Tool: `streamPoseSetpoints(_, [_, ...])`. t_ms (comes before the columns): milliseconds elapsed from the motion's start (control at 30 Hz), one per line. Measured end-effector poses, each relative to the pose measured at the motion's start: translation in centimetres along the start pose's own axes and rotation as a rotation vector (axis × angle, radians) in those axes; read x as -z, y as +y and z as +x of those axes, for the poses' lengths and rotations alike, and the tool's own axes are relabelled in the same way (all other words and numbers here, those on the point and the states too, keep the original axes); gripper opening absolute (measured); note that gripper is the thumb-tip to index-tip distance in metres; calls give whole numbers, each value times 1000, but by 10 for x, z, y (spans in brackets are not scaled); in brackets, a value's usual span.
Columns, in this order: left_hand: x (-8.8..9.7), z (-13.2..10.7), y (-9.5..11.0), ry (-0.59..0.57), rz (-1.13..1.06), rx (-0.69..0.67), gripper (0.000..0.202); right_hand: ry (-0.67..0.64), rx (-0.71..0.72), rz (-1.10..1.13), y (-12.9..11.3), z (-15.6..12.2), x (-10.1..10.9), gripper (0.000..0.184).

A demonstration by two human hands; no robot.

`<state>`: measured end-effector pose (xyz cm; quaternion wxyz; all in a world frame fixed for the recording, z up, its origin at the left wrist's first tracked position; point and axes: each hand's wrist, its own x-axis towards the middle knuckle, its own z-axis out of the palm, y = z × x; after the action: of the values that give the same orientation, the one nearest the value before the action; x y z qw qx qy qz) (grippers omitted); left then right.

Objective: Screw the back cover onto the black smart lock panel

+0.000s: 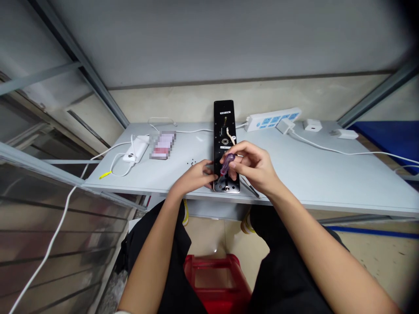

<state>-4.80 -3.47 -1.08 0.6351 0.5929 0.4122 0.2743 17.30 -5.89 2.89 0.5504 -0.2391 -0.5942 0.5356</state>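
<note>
A long black panel (220, 114), which looks like the inner side of an electronic door lock, lies lengthwise across the table with wires and a round fitting showing. My left hand (196, 176) grips its left edge near the close end, fingers bent against the side. In my right hand (252, 165) is a screwdriver (227, 164) with a see-through purple handle, pinched between thumb and fingers and tilted down onto the panel's lower part. Its tip is hard to make out. Several tiny dark screws (191, 162) lie left of the panel. A thin dark tool (251, 188) rests by the table's front edge.
A white power strip (273, 120) with a plugged-in charger (285, 125) stands at the back right, near two white adapters. On the left are a phone (163, 145), blurred out, and a white power bank (137, 149) with cables. A red stool (218, 279) is below me.
</note>
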Motion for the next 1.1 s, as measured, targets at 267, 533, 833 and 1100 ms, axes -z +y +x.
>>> streamPoseSetpoints(267, [0, 0, 7, -80, -66, 4, 38, -18, 2, -5, 6, -2, 2, 26])
streamPoseSetpoints(533, [0, 1, 5, -82, -105, 24, 34, -37, -40, -24, 5, -2, -2, 29])
streamPoseSetpoints(833, [0, 0, 6, -79, -83, 7, 31, -44, -58, -15, 0, -2, -7, 31])
streamPoseSetpoints(1100, [-1, 0, 7, -79, -114, 33, 35, -28, -97, -31, 2, -4, -9, 37])
